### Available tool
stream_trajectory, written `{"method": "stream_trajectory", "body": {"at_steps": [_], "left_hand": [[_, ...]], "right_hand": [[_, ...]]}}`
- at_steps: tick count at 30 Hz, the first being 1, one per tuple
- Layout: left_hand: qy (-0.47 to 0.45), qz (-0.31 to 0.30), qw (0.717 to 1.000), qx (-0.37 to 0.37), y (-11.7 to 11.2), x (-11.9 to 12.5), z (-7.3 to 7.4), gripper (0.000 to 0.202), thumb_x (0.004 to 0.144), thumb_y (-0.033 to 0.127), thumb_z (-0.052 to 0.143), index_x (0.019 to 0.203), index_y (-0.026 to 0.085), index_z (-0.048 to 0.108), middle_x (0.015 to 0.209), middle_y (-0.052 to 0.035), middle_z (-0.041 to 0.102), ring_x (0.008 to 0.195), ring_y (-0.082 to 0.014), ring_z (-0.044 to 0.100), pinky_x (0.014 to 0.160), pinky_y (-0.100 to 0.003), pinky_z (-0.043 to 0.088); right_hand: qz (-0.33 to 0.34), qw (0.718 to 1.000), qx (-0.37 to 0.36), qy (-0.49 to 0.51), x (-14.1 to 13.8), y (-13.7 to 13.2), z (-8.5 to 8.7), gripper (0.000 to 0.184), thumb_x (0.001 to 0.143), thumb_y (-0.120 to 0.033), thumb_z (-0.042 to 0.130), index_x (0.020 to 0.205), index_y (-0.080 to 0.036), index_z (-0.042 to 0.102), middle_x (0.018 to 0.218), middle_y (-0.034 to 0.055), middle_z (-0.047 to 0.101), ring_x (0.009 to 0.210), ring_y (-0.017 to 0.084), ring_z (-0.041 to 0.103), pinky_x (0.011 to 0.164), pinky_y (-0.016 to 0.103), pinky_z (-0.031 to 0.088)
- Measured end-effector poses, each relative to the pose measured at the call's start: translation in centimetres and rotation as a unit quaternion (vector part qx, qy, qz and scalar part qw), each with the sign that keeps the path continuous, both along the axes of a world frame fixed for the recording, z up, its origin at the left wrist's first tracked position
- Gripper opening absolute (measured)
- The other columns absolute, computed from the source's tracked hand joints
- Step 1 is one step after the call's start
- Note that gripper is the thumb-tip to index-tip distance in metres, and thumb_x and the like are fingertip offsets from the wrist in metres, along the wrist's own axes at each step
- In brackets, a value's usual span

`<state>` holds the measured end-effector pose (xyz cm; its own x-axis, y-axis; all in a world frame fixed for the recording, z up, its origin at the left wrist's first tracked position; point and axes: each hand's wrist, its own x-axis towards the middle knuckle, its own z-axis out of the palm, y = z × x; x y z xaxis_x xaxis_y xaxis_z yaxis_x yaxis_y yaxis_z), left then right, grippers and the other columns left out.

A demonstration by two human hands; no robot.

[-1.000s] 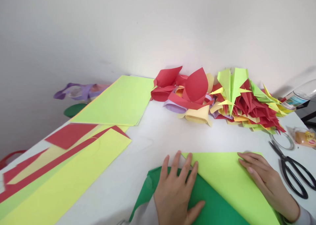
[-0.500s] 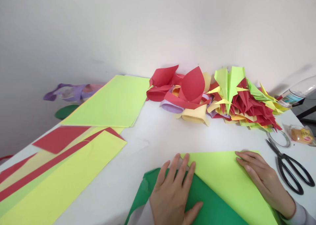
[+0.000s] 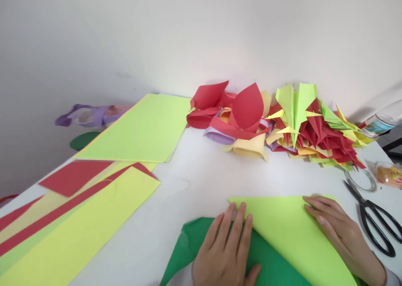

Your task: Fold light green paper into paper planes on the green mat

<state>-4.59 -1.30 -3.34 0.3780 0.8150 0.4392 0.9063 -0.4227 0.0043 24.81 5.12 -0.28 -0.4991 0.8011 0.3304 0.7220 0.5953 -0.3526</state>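
Both hands lie flat with fingers stretched out, gripping nothing: the left hand presses on the slanted crease where the lime-green paper flap lies over the dark green paper sheet, and the right hand rests on that flap's far right corner, at the near edge of the white desk. Since a second ago the left hand has drawn back slightly along the crease, while the right has barely shifted, so the fold looks pinned and pressed.
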Motion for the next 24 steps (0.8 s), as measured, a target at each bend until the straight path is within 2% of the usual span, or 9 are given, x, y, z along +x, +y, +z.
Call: {"method": "stream_trajectory", "body": {"at_steps": [3, 7, 14, 19, 24], "left_hand": [[0.008, 0.003, 1.000, -0.004, 0.1, -0.3, -0.1, 0.063, 0.078, 0.049, 0.049, 0.125, 0.008, 0.058, 0.133, -0.0170, 0.058, 0.132, -0.0365, 0.040, 0.108, -0.047, 0.025], [0.011, -0.002, 1.000, 0.021, 0.4, -0.4, -1.0, 0.075, 0.078, 0.061, 0.042, 0.126, 0.005, 0.056, 0.134, -0.0201, 0.056, 0.135, -0.0377, 0.034, 0.111, -0.049, 0.022], [-0.002, 0.009, 1.000, -0.006, 0.3, -0.1, -2.4, 0.081, 0.074, 0.061, 0.042, 0.132, 0.004, 0.050, 0.141, -0.0218, 0.049, 0.139, -0.0397, 0.026, 0.112, -0.053, 0.018], [0.009, 0.003, 1.000, -0.017, 0.3, -0.2, -2.2, 0.084, 0.073, 0.064, 0.042, 0.132, 0.005, 0.051, 0.141, -0.0215, 0.049, 0.139, -0.0399, 0.026, 0.113, -0.054, 0.015], [0.019, 0.028, 0.996, -0.080, 0.3, 0.0, -1.0, 0.082, 0.073, 0.067, 0.044, 0.127, 0.008, 0.056, 0.140, -0.0208, 0.050, 0.137, -0.0388, 0.030, 0.112, -0.055, 0.017]], "right_hand": [[0.001, 1.000, 0.004, -0.003, 0.1, 0.0, 0.0, 0.029, 0.095, -0.028, 0.047, 0.115, -0.024, 0.068, 0.122, 0.0032, 0.066, 0.114, 0.021, 0.058, 0.092, 0.033, 0.054], [-0.006, 1.000, -0.001, -0.008, 0.2, 0.1, -0.2, 0.029, 0.095, -0.030, 0.047, 0.114, -0.024, 0.068, 0.122, 0.0033, 0.066, 0.114, 0.022, 0.058, 0.092, 0.034, 0.054], [-0.004, 1.000, 0.005, 0.000, 0.2, 0.0, -0.3, 0.029, 0.095, -0.029, 0.047, 0.113, -0.024, 0.069, 0.120, 0.0036, 0.067, 0.112, 0.022, 0.060, 0.092, 0.034, 0.055], [-0.009, 1.000, 0.002, -0.003, 0.3, 0.0, -0.3, 0.029, 0.095, -0.030, 0.047, 0.113, -0.024, 0.069, 0.121, 0.0038, 0.067, 0.113, 0.022, 0.060, 0.092, 0.035, 0.055], [-0.003, 1.000, -0.002, -0.008, 0.2, 0.1, -0.3, 0.029, 0.095, -0.027, 0.047, 0.115, -0.024, 0.067, 0.122, 0.0038, 0.066, 0.115, 0.021, 0.058, 0.093, 0.034, 0.054]]}}
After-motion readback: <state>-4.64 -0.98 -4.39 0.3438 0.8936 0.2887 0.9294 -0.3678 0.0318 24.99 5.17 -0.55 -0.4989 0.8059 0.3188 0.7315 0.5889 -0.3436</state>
